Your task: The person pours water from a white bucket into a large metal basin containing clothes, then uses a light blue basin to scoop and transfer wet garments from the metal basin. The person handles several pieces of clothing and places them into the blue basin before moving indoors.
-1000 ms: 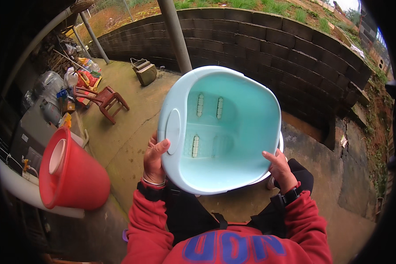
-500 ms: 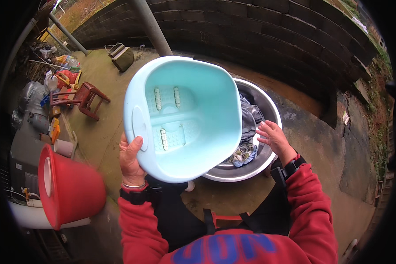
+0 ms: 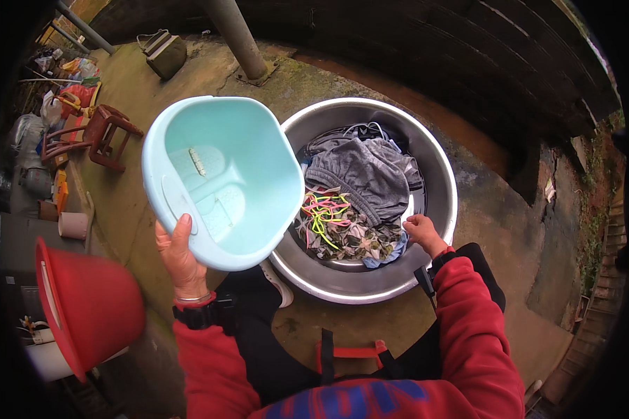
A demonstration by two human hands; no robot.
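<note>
My left hand (image 3: 179, 257) grips the near-left rim of a light blue plastic foot tub (image 3: 241, 202), thumb on top. The tub is tilted toward me, showing a ridged floor with a roller. Beside it stands a wide metal basin (image 3: 437, 150) holding clothes. On top lie grey drawstring shorts (image 3: 363, 171); nearer are a patterned cloth (image 3: 353, 241) and tangled pink and yellow cords (image 3: 326, 216). My right hand (image 3: 424, 234) is inside the basin's right side, fingers closed by a white edge (image 3: 407, 207) next to the shorts. What they pinch, if anything, is hidden.
A red bucket (image 3: 108, 307) lies tipped at the left, near a small pale pot (image 3: 73, 225). Farther off are a wooden chair (image 3: 105, 136), bagged clutter and a dark bag-like container (image 3: 165, 56). A post (image 3: 241, 42) and dark block wall (image 3: 426, 63) stand beyond.
The blue tub has moved left and down with my left hand, uncovering the basin and its clothes. My right hand has lowered toward the clothes and its fingers have closed.
</note>
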